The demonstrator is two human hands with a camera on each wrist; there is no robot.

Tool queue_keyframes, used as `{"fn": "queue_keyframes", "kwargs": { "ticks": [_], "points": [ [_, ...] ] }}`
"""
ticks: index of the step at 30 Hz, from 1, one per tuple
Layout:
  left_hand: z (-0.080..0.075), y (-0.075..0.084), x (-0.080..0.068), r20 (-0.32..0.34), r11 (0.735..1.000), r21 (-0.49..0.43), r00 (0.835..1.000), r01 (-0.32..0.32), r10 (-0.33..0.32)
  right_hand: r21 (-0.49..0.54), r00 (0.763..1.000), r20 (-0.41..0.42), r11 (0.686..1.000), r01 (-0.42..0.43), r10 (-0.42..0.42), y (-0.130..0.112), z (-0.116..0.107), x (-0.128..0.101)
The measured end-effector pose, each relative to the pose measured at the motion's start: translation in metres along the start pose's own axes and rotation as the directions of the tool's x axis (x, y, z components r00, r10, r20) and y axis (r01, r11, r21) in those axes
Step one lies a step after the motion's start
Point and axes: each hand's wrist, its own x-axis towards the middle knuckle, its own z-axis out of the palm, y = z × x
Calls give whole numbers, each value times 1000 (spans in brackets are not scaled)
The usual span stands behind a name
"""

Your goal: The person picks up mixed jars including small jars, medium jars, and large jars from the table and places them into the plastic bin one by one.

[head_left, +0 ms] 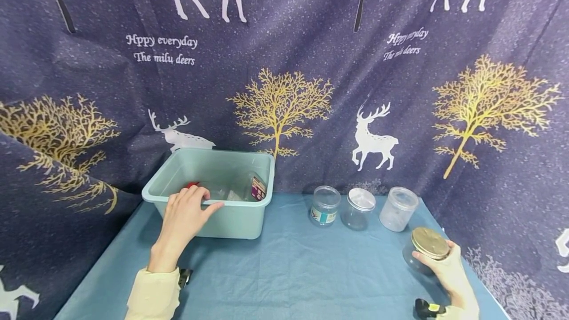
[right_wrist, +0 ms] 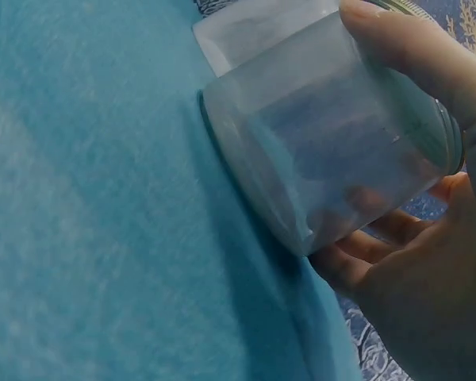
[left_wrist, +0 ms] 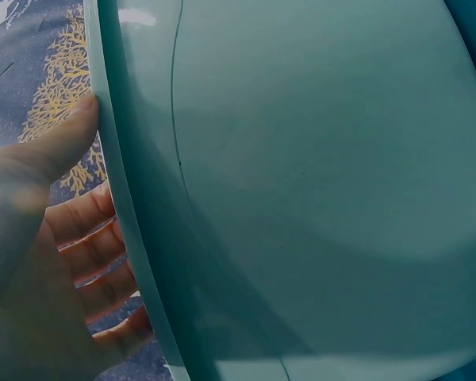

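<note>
Left hand gripping near rim of bin: fingers curling over the rim into the inside, thumb pressing the outer wall, clamped on the rim. Left wrist view confirming: four fingers behind the rim, thumb in front, pale green wall filling most of the frame.

Bin sitting on blue cloth at back left, touching the curtain. Holding inside: a clear container with a purple label, something red just behind the fingers; the rest too blurred to tell.

Right hand holding jar at the front right corner of the cloth, near the cloth's right edge. Jar clear glass, gold lid, tilting, base edge touching the cloth in the right wrist view. Thumb lying over the top side, fingers curling underneath, clamped on the jar body.

Standing in a row near the back, well apart from the held jar: labelled jar, clear-lidded jar, frosted jar, each just beside the next, all upright.
</note>
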Motion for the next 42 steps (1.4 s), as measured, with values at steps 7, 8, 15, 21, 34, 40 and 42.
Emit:
{"fn": "queue_keyframes", "kwargs": {
  "ticks": [7, 8, 15, 21, 34, 40, 42],
  "points": [
    [1, 0, 0, 3, 1000, 1, 1000, -3, 3, -9, 991, -112, 998, 66, -67, -11, 2, 3],
    [1, 0, 0, 3, 1000, 1, 1000, -3, 3, -13, 990, -121, 997, 73, -74, -13, 3, 3],
    [-1, 0, 0, 11, 1000, -4, 1000, 3, -3, -34, 983, -106, 988, 149, -152, -35, 5, 3],
    [-1, 1, 1, 10, 1000, -4, 1000, 4, -4, -48, 965, -92, 969, 243, -246, -57, 14, 2],
    [1, 0, 0, 14, 1000, -3, 1000, 6, -6, -74, 871, -56, 872, 484, -488, -88, 31, 3],
    [0, 1, 0, -10, 1000, 1, 1000, -10, 10, -75, 845, -29, 844, 530, -534, -97, 41, 4],
    [0, 1, -1, -12, 1000, 1, 1000, -11, 11, -76, 835, -28, 834, 547, -550, -101, 45, 3]
  ]
}}
